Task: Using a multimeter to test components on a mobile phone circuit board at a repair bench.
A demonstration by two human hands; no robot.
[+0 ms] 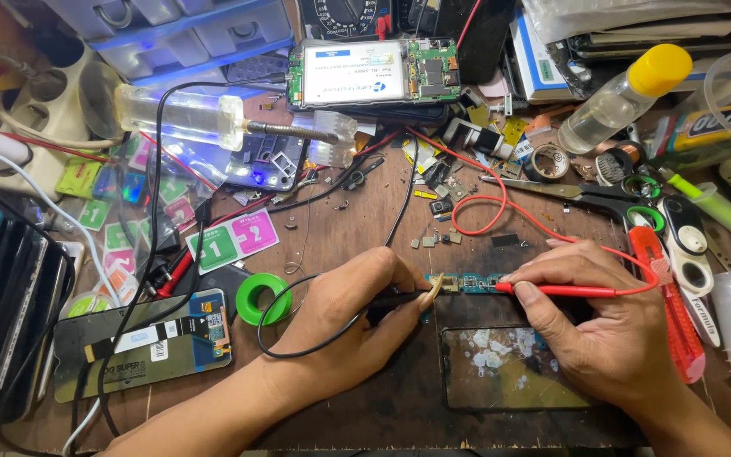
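Observation:
My left hand (344, 317) grips a black test probe (399, 299) whose black lead loops back toward me; its tip touches the left end of a small blue-green circuit board (471, 283) lying on the wooden bench. My right hand (590, 317) pinches a red test probe (560, 290), tip on the right end of the same board. Its red wire (475, 199) curls away across the bench. A dark glass panel (509, 368) with white residue lies just below the board, between my wrists.
An opened phone (374, 74) showing battery and board lies at the back. A green tape roll (262, 298), a phone screen assembly (141, 343), scissors (585, 196), a red utility knife (674, 317), a yellow-capped bottle (623, 97) and stacked phones (6, 313) crowd the bench.

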